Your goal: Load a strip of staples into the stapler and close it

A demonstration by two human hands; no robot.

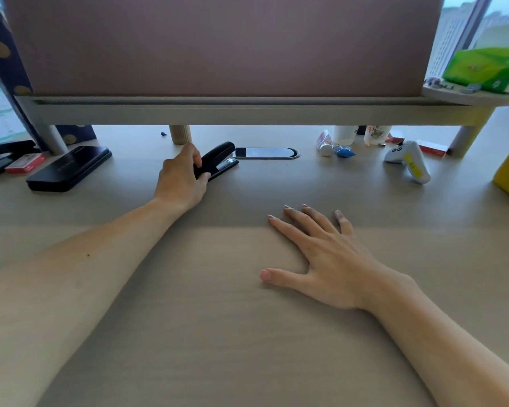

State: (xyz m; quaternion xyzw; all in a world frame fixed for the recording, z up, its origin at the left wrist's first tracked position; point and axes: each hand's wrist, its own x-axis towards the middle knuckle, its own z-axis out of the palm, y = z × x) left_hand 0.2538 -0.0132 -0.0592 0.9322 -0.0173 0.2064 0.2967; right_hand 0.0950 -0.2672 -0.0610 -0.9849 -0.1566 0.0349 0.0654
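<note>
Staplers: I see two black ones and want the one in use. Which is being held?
The black stapler mid-desk, gripped by the left hand. The other stapler lies untouched at the far left edge.

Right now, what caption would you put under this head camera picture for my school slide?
Left hand grips the black stapler on the desk while the right hand rests flat, empty.

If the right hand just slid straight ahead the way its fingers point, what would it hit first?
Probably the black stapler held by the left hand. The right hand lies flat, fingers aimed forward and leftward over bare desk; depth is uncertain.
</note>
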